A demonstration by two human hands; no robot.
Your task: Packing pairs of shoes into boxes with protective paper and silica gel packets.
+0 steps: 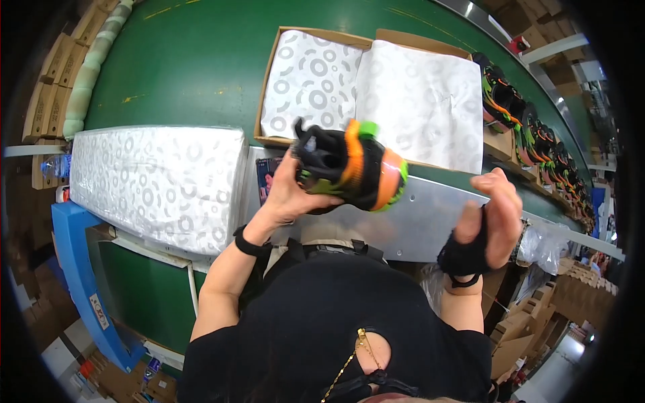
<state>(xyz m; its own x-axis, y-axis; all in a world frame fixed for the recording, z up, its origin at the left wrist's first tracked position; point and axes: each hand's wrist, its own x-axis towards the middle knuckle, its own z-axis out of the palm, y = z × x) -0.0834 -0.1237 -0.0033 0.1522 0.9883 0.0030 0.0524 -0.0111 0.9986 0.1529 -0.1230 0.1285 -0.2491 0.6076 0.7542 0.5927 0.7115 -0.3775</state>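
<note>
One black-orange sneaker (355, 168), mid-frame, is clamped in the left hand (287, 191); the right hand (498, 218), empty, has its thumb apart. That one-handed hold could slip, creasing the tissue paper (420, 101) above.

The person wears a plain black short-sleeved top (295, 309), spread across six o'clock, with a rounded keyhole opening (373, 350) toward five o'clock and a black fabric knot (378, 377) below it. A thin gold-coloured chain (341, 375) hangs there. At eight o'clock, a black wristband (251, 243) circles the wrist of the left hand (285, 195); at four o'clock, a black fingerless fabric support (463, 248) wraps the right hand (500, 221), above a thin black cord-like band (463, 283).
</note>
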